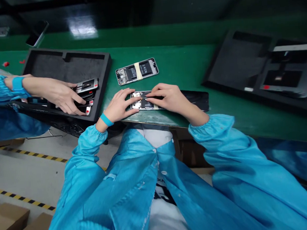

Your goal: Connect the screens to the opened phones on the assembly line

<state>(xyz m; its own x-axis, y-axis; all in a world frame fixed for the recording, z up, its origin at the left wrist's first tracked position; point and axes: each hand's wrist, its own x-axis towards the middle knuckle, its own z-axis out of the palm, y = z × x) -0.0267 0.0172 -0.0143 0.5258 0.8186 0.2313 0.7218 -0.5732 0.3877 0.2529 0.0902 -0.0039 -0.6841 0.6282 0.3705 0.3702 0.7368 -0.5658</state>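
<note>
Cardboard boxes stand on the floor at far left, near yellow-and-black hazard tape. Above them, a co-worker's hand, with a blue wristband at the wrist, lies with fingers curled over a stack of phones in a black foam tray at the edge of the green surface. Small red bits lie on the surface just left of that tray, and a dark smartphone rests on a raised green ledge behind it.

At centre, the person's left hand, also wearing a blue wristband, and right hand close in from either side on an open phone housing lying at the near edge of the surface. Both hands hold it narrowly, fingers spread over its exposed battery and circuit board. Just behind lies a second open phone housing, a pale strip of tape across its battery, touched by neither hand. A flat black panel lies just right of the held housing, under the right wrist's reach. Farther right, a second black tray holds flat dark parts, too dim to identify. The person wears a blue smock.
</note>
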